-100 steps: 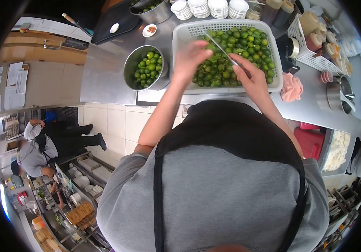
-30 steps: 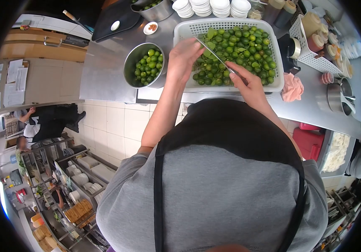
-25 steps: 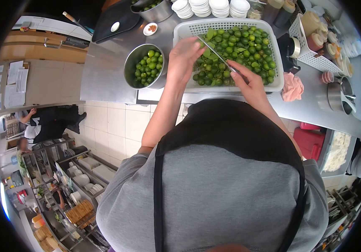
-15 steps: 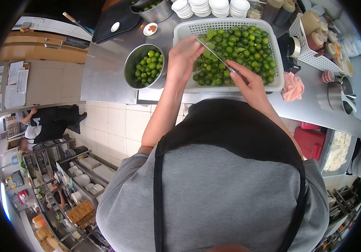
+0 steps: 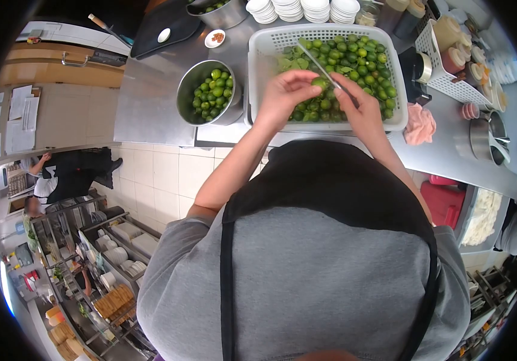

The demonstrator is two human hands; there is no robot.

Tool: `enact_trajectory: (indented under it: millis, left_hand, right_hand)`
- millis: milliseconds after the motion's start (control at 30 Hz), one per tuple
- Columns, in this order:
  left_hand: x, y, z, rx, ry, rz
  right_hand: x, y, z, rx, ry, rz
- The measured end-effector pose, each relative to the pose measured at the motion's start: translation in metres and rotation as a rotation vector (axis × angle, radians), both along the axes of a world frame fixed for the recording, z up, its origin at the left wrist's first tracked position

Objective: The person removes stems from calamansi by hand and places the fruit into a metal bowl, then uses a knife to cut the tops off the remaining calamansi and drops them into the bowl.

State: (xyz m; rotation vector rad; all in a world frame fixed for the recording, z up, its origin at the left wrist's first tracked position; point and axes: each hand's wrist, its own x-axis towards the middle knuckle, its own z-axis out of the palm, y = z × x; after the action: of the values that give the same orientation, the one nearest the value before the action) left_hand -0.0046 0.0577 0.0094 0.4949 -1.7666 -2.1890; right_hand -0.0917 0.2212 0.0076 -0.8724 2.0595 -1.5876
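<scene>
My left hand [image 5: 285, 95] pinches a small green lime [image 5: 320, 82] over the near side of a white plastic basket [image 5: 264, 48] heaped with limes and leaves. My right hand [image 5: 360, 108] grips a thin metal knife [image 5: 320, 65] whose blade slants up and left across the fruit, close to the held lime. A steel bowl [image 5: 193, 77] with several limes in it stands just left of the basket.
Stacks of white saucers [image 5: 303, 9], a second steel bowl [image 5: 225, 15] and a dark board [image 5: 162, 27] line the back of the steel counter [image 5: 144, 108]. A caddy of sauce bottles [image 5: 451, 54], a pink cloth [image 5: 418, 125] and metal pots [image 5: 484, 135] sit right. Another person [image 5: 69, 177] stands far left.
My left hand has come right and nearer, from the basket's left part to its middle, and now holds one lime by the blade. The knife has tilted slightly. The person on the left has shifted.
</scene>
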Motion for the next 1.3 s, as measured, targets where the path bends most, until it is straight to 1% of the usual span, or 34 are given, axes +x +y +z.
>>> enact_trajectory:
  millis: [33,67,133,167,200,267,300,433,500,533,600,667,733,767,833,867,933,1000,1067,1100,1133,1167,1200,1267,1300]
  left_hand:
    - [0.000,0.004,0.001,0.000,-0.035,-0.022]
    - [-0.001,-0.001,-0.003,-0.001,-0.036,-0.025]
    - [-0.008,-0.016,-0.015,-0.006,0.034,0.168]
    - [-0.010,-0.023,-0.015,0.076,0.116,0.189]
    - [-0.011,-0.026,-0.013,0.076,0.116,0.192]
    - [-0.010,-0.032,-0.010,0.059,0.164,0.266]
    - [-0.009,-0.032,-0.008,0.073,0.173,0.260]
    - [-0.009,-0.032,-0.016,0.032,0.154,0.275]
    - [-0.010,-0.029,-0.019,-0.105,0.107,0.249]
    - [-0.011,-0.024,-0.018,-0.105,0.106,0.248]
    - [-0.010,-0.011,-0.012,-0.069,0.112,0.150]
    - [-0.009,-0.010,-0.010,-0.037,0.119,0.128]
    - [-0.008,-0.014,-0.007,0.238,0.160,0.054]
    - [-0.006,-0.019,-0.008,0.238,0.161,0.058]
    - [-0.001,-0.034,-0.010,0.444,0.178,0.039]
    - [0.003,-0.044,-0.012,0.445,0.178,0.041]
    - [0.015,-0.067,-0.011,0.418,0.211,0.125]
    - [0.033,-0.090,0.001,0.214,0.168,0.351]
    - [0.055,-0.117,0.007,-0.175,0.044,0.545]
    - [0.060,-0.120,0.013,-0.176,0.044,0.548]
    - [0.066,-0.120,0.021,-0.697,-0.175,0.656]
    - [0.070,-0.119,0.026,-1.220,-0.405,0.736]
    - [0.069,-0.117,0.023,-1.221,-0.408,0.741]
    - [0.054,-0.105,0.008,-1.299,-0.333,0.412]
    - [0.044,-0.094,-0.005,-1.448,-0.367,0.231]
  right_hand:
    - [-0.003,-0.001,0.000,0.028,-0.072,-0.018]
    - [-0.003,-0.001,0.002,0.027,-0.073,-0.020]
    - [-0.001,0.003,0.005,-0.042,-0.054,0.005]
    - [0.002,0.005,0.004,-0.082,-0.067,0.035]
    - [0.005,0.006,0.000,-0.082,-0.067,0.038]
    - [0.010,0.008,-0.010,-0.130,0.009,0.082]
    - [0.011,0.009,-0.014,-0.129,0.057,0.109]
    - [0.013,0.010,-0.011,-0.078,0.054,0.099]
    - [0.011,0.007,-0.005,-0.070,0.061,0.081]
    - [0.009,0.005,-0.002,-0.069,0.061,0.080]
    - [0.007,-0.001,0.002,-0.033,-0.005,0.069]
    - [0.007,-0.005,0.001,-0.062,0.019,0.064]
    - [0.007,-0.006,0.000,-0.087,0.043,0.059]
    - [0.007,-0.006,0.000,-0.097,0.056,0.066]
    - [0.007,-0.006,-0.001,-0.107,0.068,0.074]
    - [0.007,-0.004,-0.004,-0.083,0.064,0.096]
    - [0.007,-0.001,-0.009,-0.057,0.058,0.121]
    - [0.006,0.003,-0.014,-0.025,0.022,0.139]
    - [0.003,0.009,-0.020,-0.033,0.015,0.100]
    - [0.000,0.011,-0.022,-0.042,0.007,0.061]
    - [-0.003,0.015,-0.021,-0.042,0.006,0.064]
    - [-0.007,0.019,-0.019,0.029,-0.027,0.045]
    - [-0.008,0.020,-0.018,0.099,-0.059,0.026]
    - [-0.009,0.018,-0.014,0.083,-0.060,0.028]
    - [-0.009,0.018,-0.013,0.068,-0.062,0.025]
